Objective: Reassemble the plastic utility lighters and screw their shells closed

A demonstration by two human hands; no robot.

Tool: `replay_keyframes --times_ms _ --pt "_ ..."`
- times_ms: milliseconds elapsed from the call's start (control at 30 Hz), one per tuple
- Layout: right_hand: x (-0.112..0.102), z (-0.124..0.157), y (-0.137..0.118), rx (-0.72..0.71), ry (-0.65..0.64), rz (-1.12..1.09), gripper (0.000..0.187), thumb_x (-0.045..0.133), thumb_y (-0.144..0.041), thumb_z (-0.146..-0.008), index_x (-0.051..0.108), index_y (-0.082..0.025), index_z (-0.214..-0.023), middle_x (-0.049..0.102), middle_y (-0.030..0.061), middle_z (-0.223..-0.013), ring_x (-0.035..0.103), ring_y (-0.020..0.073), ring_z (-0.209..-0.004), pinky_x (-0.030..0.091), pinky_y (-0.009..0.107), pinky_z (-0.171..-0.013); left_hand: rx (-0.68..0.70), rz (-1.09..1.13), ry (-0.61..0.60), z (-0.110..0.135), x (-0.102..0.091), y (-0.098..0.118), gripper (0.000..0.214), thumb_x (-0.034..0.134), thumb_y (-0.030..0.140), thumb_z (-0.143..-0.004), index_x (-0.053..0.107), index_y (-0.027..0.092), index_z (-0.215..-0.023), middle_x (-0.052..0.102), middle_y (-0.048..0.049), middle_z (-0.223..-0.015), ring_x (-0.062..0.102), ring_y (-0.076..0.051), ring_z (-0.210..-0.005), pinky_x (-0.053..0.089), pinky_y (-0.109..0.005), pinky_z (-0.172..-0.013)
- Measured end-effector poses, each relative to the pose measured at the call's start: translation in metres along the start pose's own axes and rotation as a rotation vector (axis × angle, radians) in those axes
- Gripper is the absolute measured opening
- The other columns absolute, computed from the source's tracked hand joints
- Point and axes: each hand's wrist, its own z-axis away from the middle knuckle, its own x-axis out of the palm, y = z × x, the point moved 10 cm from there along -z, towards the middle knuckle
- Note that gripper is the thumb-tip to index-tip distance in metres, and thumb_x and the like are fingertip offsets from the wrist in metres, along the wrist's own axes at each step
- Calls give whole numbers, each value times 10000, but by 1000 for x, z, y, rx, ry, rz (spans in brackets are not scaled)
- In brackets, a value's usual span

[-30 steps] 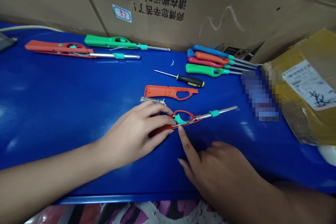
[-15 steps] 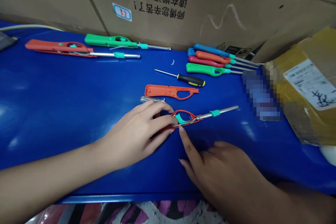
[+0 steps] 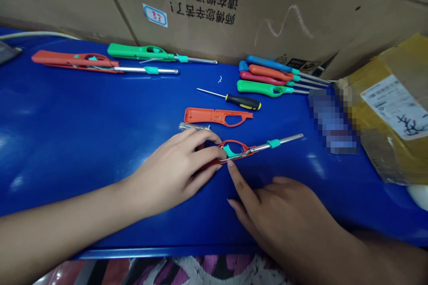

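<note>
My left hand [image 3: 177, 164] is closed around the handle of an opened orange utility lighter [image 3: 249, 150], pressing it on the blue table. Its teal trigger [image 3: 228, 151], a thin wire and the metal barrel with a teal collar [image 3: 273, 143] show; most of the grip is under my fingers. My right hand [image 3: 284, 218] has its index finger stretched out, the tip at the handle's lower edge by the wire. Its thumb is apart and it grasps nothing. Behind lie the loose orange handle half [image 3: 207, 116] and a clear fuel tank [image 3: 187, 126], partly hidden by my left hand.
A black-and-yellow screwdriver [image 3: 243, 101] lies beyond the handle half. Several lighters [image 3: 264, 89] are grouped back right; an orange lighter [image 3: 73, 60] and a green lighter [image 3: 138, 51] lie back left. A cardboard box [image 3: 200, 35] walls the back, a taped carton [image 3: 384, 142] the right.
Almost nothing differs. My right index fingertip has shifted very slightly left along the handle's edge; my left hand keeps its hold on the lighter.
</note>
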Motion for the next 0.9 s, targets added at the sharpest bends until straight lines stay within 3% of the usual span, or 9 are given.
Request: replay_keyframes --times_ms 167,300,533,800,900 --pt "-7 -4 6 32 70 -9 539 615 -313 -932 593 -28 -1388 687 40 -541 572 179 -391 299 347 -472 -5 15 -7 1 0 -1 202 523 230 -1014 674 212 -1148 608 -96 -1244 583 -247 -1102 499 -425 -957" --pt "-15 -6 14 53 169 -57 424 659 -252 -888 680 -52 -1262 721 53 -612 579 167 -427 336 330 -487 -3 13 -7 1 0 -1 197 520 230 -1015 669 210 -1143 613 -95 -1244 583 -248 -1104 499 -424 -952" --pt "-20 -6 25 68 291 -124 237 627 -135 -902 683 -111 -1131 685 -1 -615 605 174 -490 357 329 -537 1 6 -6 0 2 1 172 514 229 -1018 659 196 -1105 624 -93 -1236 583 -244 -1091 495 -417 -943" --pt "-11 -15 34 110 258 -130 88 573 -109 -941 617 -167 -990 687 -4 -640 632 191 -518 327 330 -533 -7 11 -5 0 3 0 180 530 229 -1008 655 188 -1131 634 -91 -1220 581 -255 -1093 492 -427 -935" --pt "-5 -19 37 113 217 -171 87 542 -126 -968 598 -164 -1023 719 11 -688 661 195 -557 354 323 -557 -4 12 -9 2 3 0 179 527 229 -1009 655 191 -1129 633 -88 -1217 579 -256 -1091 487 -429 -930"
